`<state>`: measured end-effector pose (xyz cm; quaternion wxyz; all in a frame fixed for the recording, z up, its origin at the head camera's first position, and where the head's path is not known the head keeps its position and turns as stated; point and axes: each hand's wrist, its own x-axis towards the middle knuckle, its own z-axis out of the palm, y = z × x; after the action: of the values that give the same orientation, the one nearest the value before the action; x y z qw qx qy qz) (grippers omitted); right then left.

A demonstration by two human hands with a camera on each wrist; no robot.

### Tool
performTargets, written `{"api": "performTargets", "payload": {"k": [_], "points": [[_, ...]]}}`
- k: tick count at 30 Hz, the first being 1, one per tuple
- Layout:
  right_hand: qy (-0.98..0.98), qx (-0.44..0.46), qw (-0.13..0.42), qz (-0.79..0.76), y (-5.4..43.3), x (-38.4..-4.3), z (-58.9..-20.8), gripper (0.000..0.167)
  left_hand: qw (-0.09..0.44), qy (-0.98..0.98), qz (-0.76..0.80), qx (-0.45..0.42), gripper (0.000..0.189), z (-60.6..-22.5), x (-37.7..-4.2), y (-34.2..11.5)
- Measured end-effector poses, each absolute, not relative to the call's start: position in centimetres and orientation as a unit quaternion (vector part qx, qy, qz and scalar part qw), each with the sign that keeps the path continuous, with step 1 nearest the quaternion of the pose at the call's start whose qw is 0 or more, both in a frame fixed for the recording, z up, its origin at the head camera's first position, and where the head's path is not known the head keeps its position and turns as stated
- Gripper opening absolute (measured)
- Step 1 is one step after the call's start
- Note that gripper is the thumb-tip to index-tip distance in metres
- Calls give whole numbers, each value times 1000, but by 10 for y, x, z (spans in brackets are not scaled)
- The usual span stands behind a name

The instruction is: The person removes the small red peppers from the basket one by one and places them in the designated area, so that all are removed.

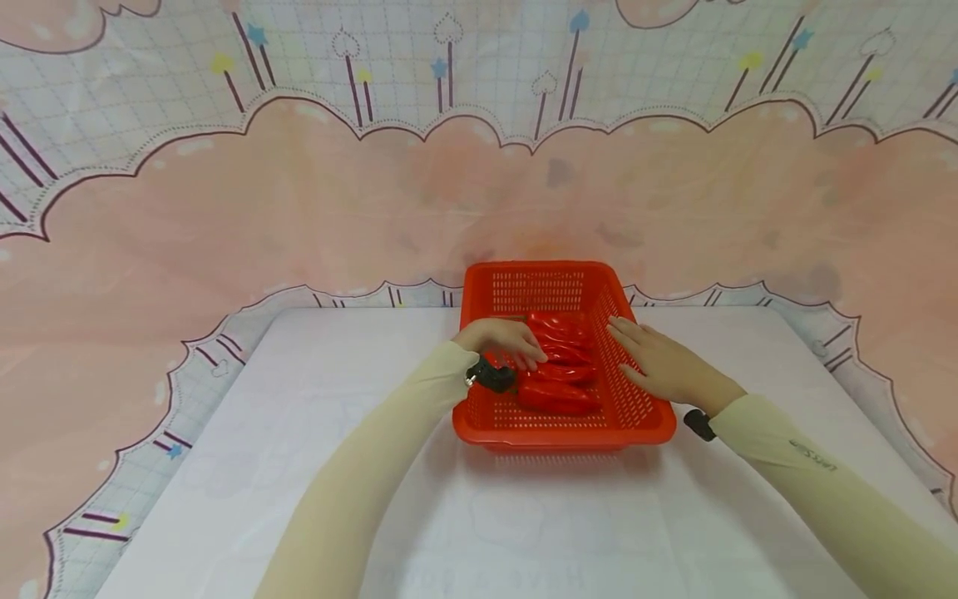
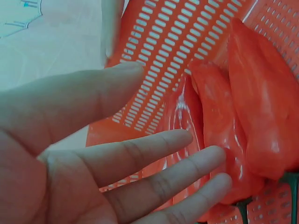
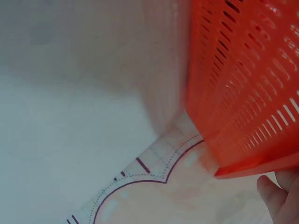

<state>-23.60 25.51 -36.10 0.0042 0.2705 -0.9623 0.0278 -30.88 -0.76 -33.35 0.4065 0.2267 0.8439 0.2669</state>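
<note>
Several glossy red peppers (image 1: 560,398) lie side by side in a red plastic basket (image 1: 561,437); the left wrist view shows green stems on some. Over the basket's left part is my left hand (image 1: 505,339), its fingers loosely extended and thumb apart. In the left wrist view, the fingertips (image 2: 216,156) overlap the nearer peppers (image 2: 217,126), and nothing is in the palm. My right hand (image 1: 669,366) lies at the basket's right rim with fingers nearly straight, pointing inward. Only parts of its fingers (image 3: 273,196) show by the rim in the right wrist view.
The basket stands toward the back of a white-covered table (image 1: 524,516). Behind it hangs a pink and white patterned cloth (image 1: 374,200), also seen along the table's sides. Both wrists wear black straps below pale sleeves (image 1: 367,466).
</note>
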Motion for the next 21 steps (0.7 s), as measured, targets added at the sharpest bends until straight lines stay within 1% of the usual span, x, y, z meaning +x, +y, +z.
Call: {"api": "performTargets", "payload": {"k": [8, 11, 12, 15, 18, 20, 21], "points": [[-961, 276, -17, 16, 258, -238, -360, 65, 420, 843, 254, 220, 40, -333, -308, -4], [-963, 268, -30, 23, 262, -238, -360, 66, 432, 836, 253, 226, 36, -342, -315, -4], [-963, 266, -33, 24, 263, -237, -360, 66, 442, 825, 259, 239, 36, -351, -324, -4], [-963, 266, -41, 26, 267, -236, -360, 67, 448, 821, 253, 246, 35, -361, -330, -6], [-962, 269, -46, 27, 269, -235, -359, 69, 449, 825, 250, 236, 37, -362, -325, -7], [-961, 272, -50, 31, 269, -235, -359, 70, 440, 836, 240, 222, 37, -356, -315, -8], [-960, 272, -53, 33, 270, -236, -359, 70, 443, 831, 245, 230, 36, -360, -319, -9]]}}
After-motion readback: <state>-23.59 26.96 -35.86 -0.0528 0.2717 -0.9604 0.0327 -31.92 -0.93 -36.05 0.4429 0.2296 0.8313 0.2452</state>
